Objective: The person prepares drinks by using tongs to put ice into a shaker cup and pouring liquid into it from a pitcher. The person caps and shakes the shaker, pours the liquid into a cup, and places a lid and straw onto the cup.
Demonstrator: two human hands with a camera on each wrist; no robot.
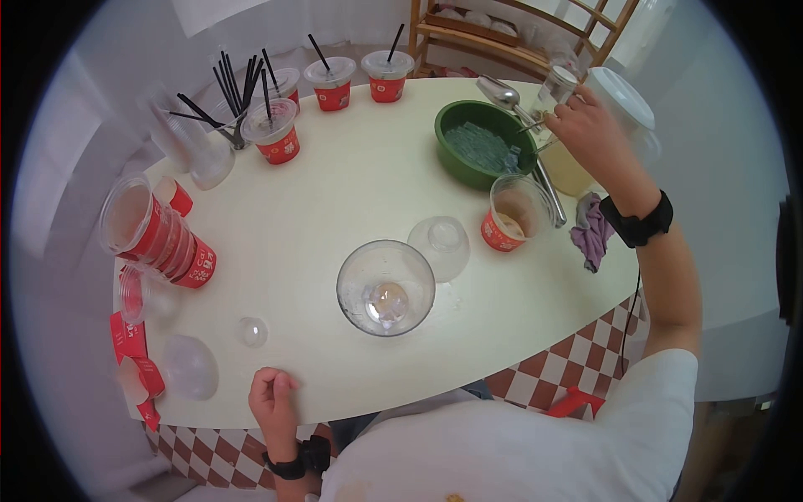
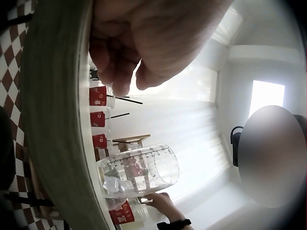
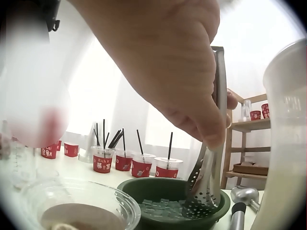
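My right hand [image 1: 592, 138] grips metal tongs [image 3: 205, 191] by their upper part, thumb on one side. Their perforated ends reach into the green bowl [image 1: 447, 151], among clear ice pieces [image 3: 163, 209]. My left hand [image 1: 274, 402] rests at the table's front edge, fingers loosely curled, holding nothing. A clear measuring cup [image 2: 163, 167] with scale marks stands at the table's middle and has ice in its bottom. Right of it, beside the bowl, is a clear-and-red cup [image 1: 502, 232] with brownish contents.
Lidded red cups [image 1: 333, 96] with black straws stand at the back. Stacked cups [image 1: 171, 243] lean at the left. A clear dome [image 1: 443, 259] touches the measuring cup's side in view. On the right are a scoop [image 1: 499, 94], a large container [image 1: 621, 99] and a purple cloth [image 1: 592, 238].
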